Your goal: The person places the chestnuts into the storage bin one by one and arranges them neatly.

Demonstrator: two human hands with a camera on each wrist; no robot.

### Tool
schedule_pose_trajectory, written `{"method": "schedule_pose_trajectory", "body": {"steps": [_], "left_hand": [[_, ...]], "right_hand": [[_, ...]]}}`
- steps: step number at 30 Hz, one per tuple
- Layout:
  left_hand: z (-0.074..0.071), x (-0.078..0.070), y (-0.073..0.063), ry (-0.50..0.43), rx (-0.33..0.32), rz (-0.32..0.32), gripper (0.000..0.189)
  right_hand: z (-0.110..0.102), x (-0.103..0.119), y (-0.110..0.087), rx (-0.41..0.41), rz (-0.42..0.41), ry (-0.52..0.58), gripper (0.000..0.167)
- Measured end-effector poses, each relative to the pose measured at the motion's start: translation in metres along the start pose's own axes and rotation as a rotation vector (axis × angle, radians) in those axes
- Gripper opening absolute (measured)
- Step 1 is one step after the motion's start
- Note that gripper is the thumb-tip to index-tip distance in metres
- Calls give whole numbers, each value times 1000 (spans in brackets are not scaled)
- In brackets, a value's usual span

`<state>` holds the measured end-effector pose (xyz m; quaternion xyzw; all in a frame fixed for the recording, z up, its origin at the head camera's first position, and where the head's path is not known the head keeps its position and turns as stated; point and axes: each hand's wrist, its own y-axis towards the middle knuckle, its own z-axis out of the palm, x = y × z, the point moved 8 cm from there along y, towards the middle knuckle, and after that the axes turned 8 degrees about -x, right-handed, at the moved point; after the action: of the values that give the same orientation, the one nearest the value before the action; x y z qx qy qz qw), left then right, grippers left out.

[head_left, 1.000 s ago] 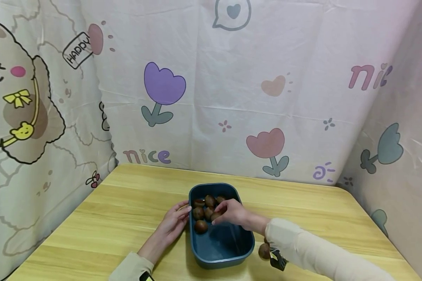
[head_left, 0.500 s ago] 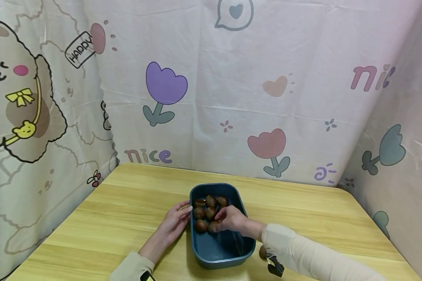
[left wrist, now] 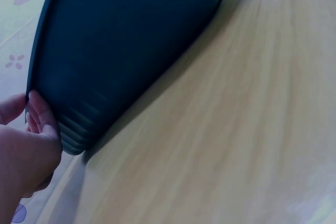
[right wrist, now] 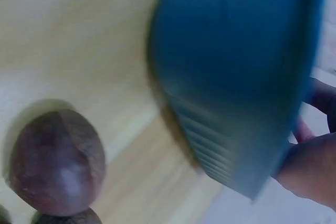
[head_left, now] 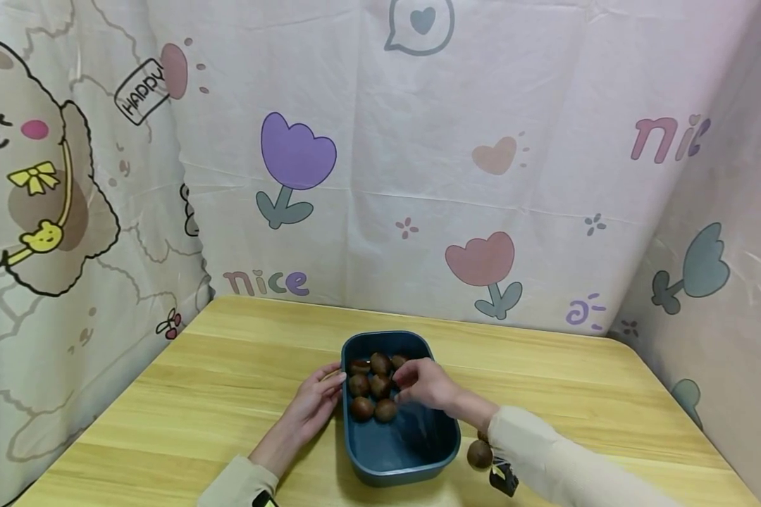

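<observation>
The right hand hangs over the box, fingers loosely bent, seemingly holding nothing; the left hand rests its fingers against the box's side. Between the hands, at least seven chestnuts sit inside; loose chestnuts lie by the right sleeve, so the work looks partly done.
</observation>
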<state>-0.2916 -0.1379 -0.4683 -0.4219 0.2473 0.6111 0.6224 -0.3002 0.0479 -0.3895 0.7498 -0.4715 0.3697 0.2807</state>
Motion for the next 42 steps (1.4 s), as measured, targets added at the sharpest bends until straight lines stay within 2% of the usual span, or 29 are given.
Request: {"method": "schedule_pose_trajectory", "body": {"steps": [6, 11, 14, 22, 29, 37, 42], "left_hand": [[1, -1, 0, 7, -8, 3, 22], [1, -1, 0, 5, -12, 4, 20], [1, -1, 0, 5, -8, 5, 19], [2, -1, 0, 1, -3, 6, 19], [3, -1, 0, -9, -3, 2, 20], [2, -1, 0, 4, 9, 9, 25], [2, -1, -1, -2, 8, 3, 24]], "right_hand": [[-33, 7, -4, -66, -47, 64, 20], [-59, -11, -11, -134, 0, 87, 23], [-69, -25, -18, -147, 27, 89, 24], [-80, -58, -41, -125, 79, 56, 27], [-88, -83, -61, -117, 83, 40, 29], [-95, -102, -77, -110, 120, 17, 31], [-96, -107, -83, -101, 112, 7, 32]]}}
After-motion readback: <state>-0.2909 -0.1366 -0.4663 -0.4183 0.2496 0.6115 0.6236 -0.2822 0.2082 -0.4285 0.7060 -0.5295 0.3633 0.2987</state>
